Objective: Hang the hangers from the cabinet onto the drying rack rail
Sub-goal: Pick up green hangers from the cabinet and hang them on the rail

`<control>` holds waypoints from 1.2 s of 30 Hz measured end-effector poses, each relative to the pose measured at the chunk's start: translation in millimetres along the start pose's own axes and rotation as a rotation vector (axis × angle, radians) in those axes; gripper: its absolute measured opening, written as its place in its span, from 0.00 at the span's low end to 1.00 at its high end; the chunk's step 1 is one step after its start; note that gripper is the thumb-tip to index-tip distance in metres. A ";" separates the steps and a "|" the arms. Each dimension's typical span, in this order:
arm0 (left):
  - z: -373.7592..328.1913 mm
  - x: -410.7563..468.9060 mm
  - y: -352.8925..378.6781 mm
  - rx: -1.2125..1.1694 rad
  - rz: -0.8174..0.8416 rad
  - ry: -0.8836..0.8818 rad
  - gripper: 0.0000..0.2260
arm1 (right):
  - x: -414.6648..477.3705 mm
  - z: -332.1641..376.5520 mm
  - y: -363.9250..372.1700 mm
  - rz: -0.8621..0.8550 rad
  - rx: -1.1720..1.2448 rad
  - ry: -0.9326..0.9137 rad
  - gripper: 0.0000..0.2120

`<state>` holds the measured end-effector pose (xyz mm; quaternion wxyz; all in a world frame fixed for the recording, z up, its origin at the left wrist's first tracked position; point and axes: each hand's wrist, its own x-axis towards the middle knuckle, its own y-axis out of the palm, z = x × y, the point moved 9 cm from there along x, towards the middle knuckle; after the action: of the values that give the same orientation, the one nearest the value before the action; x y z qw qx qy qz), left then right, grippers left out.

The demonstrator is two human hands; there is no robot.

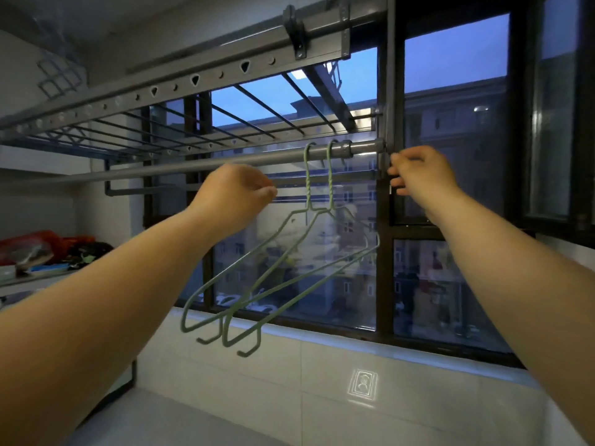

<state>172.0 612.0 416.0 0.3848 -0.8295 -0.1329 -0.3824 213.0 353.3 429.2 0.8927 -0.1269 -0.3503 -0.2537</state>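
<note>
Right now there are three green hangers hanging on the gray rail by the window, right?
Not quite. There are two green hangers, not three, hanging on the gray rail by the window. The head view shows just two hooks looped over the rail, side by side near its right end.

Thin wire in the hangers [330, 188], smooth under a dull green coating, twisted at the necks. Satin grey metal tube for the rail [161, 170]. Same matt grey metal on the punched rack bar [161, 88]. Glossy glass in the window [450, 284]; shiny glazed white tiles [257, 381] below.
</note>
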 end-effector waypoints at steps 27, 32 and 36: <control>-272.4 -207.3 323.0 -0.607 0.861 0.355 0.09 | -256.1 -157.5 -436.7 -0.386 -0.813 0.571 0.06; -343.0 -254.3 410.1 -0.562 0.969 0.476 0.10 | -308.6 -198.1 -554.0 -0.588 -1.007 0.774 0.09; -381.1 -292.1 467.0 -0.570 1.085 0.475 0.11 | -328.9 -201.5 -602.2 -0.601 -1.365 0.853 0.16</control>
<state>13.3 39.3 107.0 0.3072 -0.7412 0.4992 -0.3271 -206.1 -113.8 86.2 0.5714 -0.4316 0.2259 -0.6605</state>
